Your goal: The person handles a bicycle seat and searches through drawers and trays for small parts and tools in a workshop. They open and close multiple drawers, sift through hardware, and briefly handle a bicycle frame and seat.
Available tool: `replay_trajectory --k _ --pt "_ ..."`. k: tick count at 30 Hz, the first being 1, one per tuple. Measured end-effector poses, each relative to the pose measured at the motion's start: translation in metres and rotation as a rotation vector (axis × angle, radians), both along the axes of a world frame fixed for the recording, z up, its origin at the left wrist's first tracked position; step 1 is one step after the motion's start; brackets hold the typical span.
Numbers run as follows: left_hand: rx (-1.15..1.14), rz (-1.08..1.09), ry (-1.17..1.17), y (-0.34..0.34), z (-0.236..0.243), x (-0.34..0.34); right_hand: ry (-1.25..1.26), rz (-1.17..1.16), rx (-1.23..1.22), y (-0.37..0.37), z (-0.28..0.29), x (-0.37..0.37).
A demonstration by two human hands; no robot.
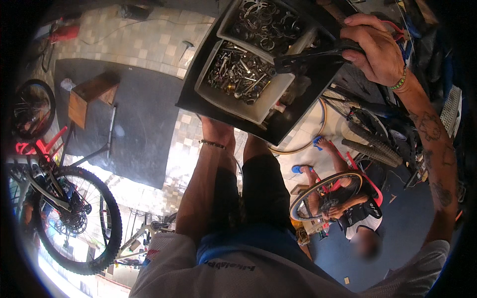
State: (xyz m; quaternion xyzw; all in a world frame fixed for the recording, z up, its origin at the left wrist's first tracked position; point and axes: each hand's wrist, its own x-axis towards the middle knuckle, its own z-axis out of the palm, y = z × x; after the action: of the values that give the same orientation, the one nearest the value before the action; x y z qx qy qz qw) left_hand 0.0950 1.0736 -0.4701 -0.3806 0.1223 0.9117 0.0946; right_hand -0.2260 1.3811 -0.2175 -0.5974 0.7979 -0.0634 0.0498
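Note:
A black tray [198, 94] carries two white bins [263, 102] filled with several metal bolts, rings and small bicycle parts. My left hand [216, 131] reaches under the tray's near edge and holds it from below; its fingers are hidden, and a thin bracelet shows at the wrist. My right hand [375, 47], with a green bead bracelet, is closed around a long black part [308, 57] that lies across the far right side of the tray, above the bins.
A bicycle [74, 218] with a knobby tyre stands at the left. A wooden box [89, 94] sits on a dark mat [139, 129]. A seated person [357, 213] holds a wheel [325, 196] at the lower right. Tyres [372, 144] pile up at the right.

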Motion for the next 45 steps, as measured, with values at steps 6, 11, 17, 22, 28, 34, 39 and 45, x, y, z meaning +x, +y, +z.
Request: replay_trajectory --k 6,11,17,22,28,34,39,45 --pt "-0.012 -0.006 -0.051 -0.001 0.001 0.006 -0.017 0.021 0.012 0.001 0.001 -0.002" --pt "0.027 0.022 -0.077 -0.001 -0.001 0.004 -0.003 0.017 0.049 0.002 0.002 -0.001" --pt "0.007 0.034 -0.113 0.001 0.006 -0.001 -0.006 0.046 0.014 0.002 -0.001 -0.003" --pt "0.078 0.012 -0.124 -0.006 0.002 0.008 0.007 0.053 0.074 0.001 0.004 -0.004" --pt "-0.291 -0.177 -0.220 -0.014 0.022 0.014 -0.002 0.066 0.083 -0.018 0.009 -0.004" --pt "-0.458 -1.026 0.151 -0.082 0.120 -0.004 0.038 0.094 -0.054 -0.015 -0.007 -0.008" --pt "-0.994 -1.180 0.629 -0.041 0.155 -0.095 0.032 0.037 0.127 -0.031 0.016 0.002" --pt "-1.988 -1.400 1.500 0.019 0.039 -0.155 0.074 0.080 -0.034 -0.035 0.007 -0.001"
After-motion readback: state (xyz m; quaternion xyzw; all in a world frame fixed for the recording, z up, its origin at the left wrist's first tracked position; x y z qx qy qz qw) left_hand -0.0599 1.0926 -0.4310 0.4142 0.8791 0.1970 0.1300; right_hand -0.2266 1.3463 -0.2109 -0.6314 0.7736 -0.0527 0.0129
